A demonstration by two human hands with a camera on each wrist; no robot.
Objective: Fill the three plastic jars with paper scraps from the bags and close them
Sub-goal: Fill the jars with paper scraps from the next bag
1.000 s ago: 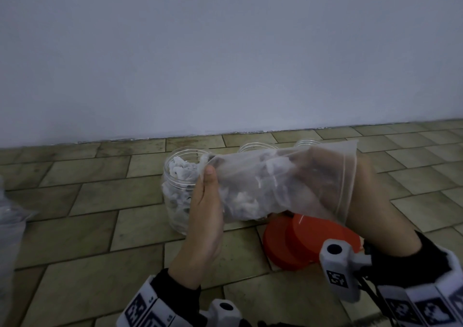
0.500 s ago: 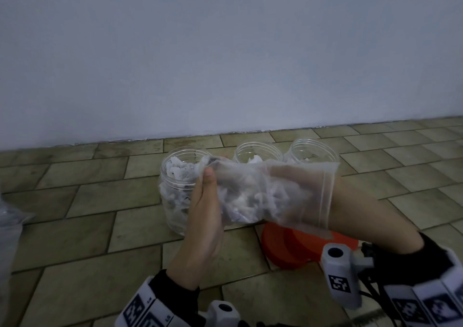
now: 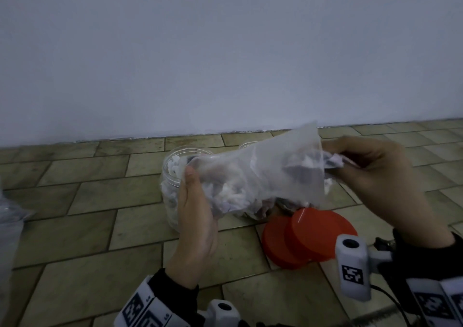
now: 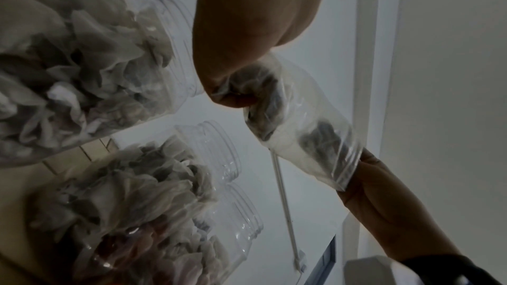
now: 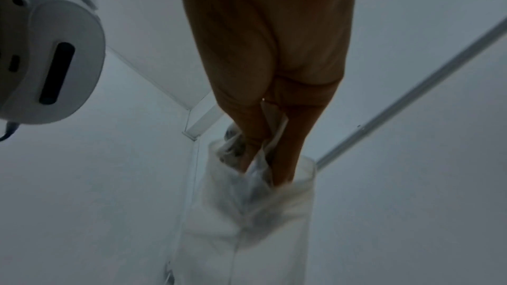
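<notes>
- Over the tiled floor, the left hand (image 3: 194,216) has its grip closed around the bottom end of the clear bag (image 3: 263,171), holding it roughly level above the jars.
- Right hand (image 3: 370,173) has its grip pinched on a wad of paper scraps (image 3: 334,162) at the bag's open mouth, fingers (image 5: 285,144) partly inside the opening in the right wrist view.
- Leftmost jar (image 3: 172,184) stands on the floor, packed near the rim. Left wrist view shows a second jar (image 4: 153,185) part-filled and a third jar (image 4: 227,235) beside it (fill level hard to judge).
- Risks, as judged: scraps snagging on the mouth and dropping to the floor short of a jar; a loose left grip letting the bag sag and dump its load; an arm swing knocking a light jar over.
- Red lids (image 3: 308,236) lie overlapped on the floor under the bag, all jars uncapped.
- Writing: no brand or label legible; only square black-and-white marker tags (image 3: 352,275) on the wrist rigs.
</notes>
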